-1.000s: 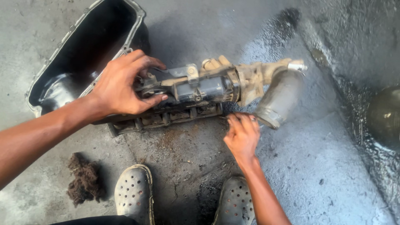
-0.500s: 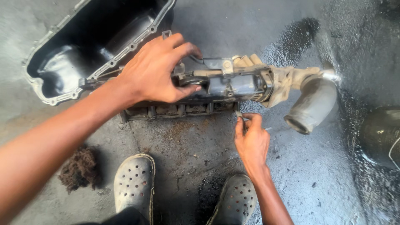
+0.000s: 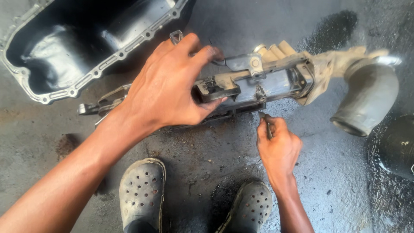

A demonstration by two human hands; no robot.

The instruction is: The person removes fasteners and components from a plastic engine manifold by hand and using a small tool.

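Your left hand (image 3: 168, 88) clamps the grimy engine assembly (image 3: 258, 84) lying on the wet concrete floor (image 3: 194, 155); your right hand (image 3: 278, 144) pinches a slim tool (image 3: 266, 125) at its lower edge; the oil pan (image 3: 86, 43) lies apart, so stripping looks part done.

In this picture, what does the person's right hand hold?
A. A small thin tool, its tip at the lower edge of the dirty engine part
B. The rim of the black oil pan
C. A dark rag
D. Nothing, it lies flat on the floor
A: the right hand pinches a small thin tool whose tip meets the lower edge of the engine part, while the left hand grips that part from above.
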